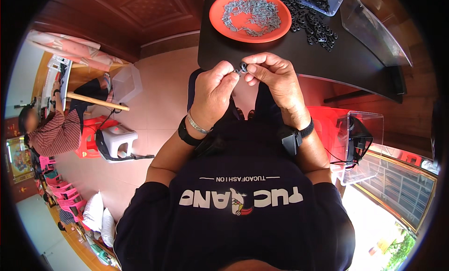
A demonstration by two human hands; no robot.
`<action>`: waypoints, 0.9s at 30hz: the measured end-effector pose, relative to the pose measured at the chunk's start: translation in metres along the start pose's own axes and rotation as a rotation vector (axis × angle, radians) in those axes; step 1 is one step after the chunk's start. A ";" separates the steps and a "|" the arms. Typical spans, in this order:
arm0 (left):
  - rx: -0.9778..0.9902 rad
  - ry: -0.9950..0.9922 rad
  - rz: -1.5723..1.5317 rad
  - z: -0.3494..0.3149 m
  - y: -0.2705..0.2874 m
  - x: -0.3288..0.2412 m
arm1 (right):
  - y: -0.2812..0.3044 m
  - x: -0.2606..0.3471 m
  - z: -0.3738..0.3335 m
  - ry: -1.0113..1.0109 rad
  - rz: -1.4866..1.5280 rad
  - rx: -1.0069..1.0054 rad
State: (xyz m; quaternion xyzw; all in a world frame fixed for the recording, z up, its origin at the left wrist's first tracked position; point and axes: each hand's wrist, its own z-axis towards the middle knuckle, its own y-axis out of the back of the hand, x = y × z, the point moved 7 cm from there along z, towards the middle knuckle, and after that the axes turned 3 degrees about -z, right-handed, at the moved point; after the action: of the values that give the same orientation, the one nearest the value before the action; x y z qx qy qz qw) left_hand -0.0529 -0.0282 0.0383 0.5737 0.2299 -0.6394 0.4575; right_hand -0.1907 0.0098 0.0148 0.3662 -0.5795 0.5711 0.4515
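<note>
My two hands meet in front of my body, just off the near edge of the black table (262, 50). My left hand (209, 92) is closed, its thumb and forefinger pinching a tiny metallic piece that barely shows. In my right hand (278, 79), a small round black part (243, 67) is pinched between thumb and fingertips. The two pieces touch or nearly touch; which of these I cannot tell. Just beyond my hands sits an orange plate (285, 19) holding many small grey metal pieces (266, 14), like screws or pins.
Loose black parts (318, 30) lie right of the plate, beside a clear bin (334, 8) of more. A transparent lid or panel (374, 30) leans at the table's right. Another person (61, 126) sits at far left near a white stool (119, 139). A clear box (362, 147) stands at my right.
</note>
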 end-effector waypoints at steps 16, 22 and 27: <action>0.007 0.002 0.000 0.002 -0.001 -0.001 | -0.006 0.009 -0.006 0.027 -0.091 -0.025; -0.005 -0.001 -0.009 0.002 -0.002 -0.001 | -0.006 0.007 -0.006 0.020 -0.096 -0.037; -0.018 0.002 -0.042 0.001 -0.002 0.000 | -0.007 0.002 -0.005 0.001 -0.110 -0.025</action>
State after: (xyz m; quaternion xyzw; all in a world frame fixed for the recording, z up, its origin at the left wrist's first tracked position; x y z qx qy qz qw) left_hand -0.0550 -0.0277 0.0378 0.5652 0.2480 -0.6460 0.4490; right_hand -0.1839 0.0144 0.0189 0.3915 -0.5652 0.5384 0.4872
